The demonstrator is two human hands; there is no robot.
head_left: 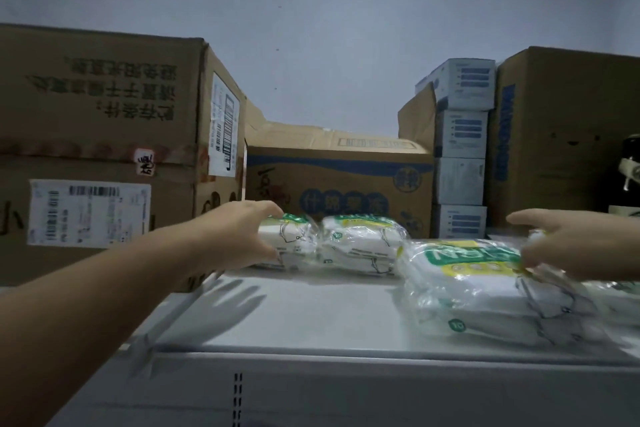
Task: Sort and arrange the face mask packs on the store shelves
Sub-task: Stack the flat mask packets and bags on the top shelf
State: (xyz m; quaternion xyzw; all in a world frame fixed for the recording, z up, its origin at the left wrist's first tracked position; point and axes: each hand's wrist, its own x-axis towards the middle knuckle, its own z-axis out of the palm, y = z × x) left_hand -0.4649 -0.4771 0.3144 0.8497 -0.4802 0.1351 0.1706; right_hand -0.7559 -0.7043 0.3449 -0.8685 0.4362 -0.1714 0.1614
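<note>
Several clear plastic face mask packs with green and yellow labels lie on the top white shelf (294, 315). My left hand (242, 236) grips the left end of a far pack (287, 243), thumb on top and fingers below. A second far pack (363, 246) lies right beside it. My right hand (568, 246) holds the right end of the nearer stack of packs (467, 284), which sits at the shelf's right side. The lower packs in that stack are partly blurred.
A big cardboard box (104, 135) stands at the left, a lower open carton (339, 184) behind the packs, a stack of small white-blue boxes (460, 149) and another tall carton (561, 135) at the right. A dark object (628, 177) is at the far right edge.
</note>
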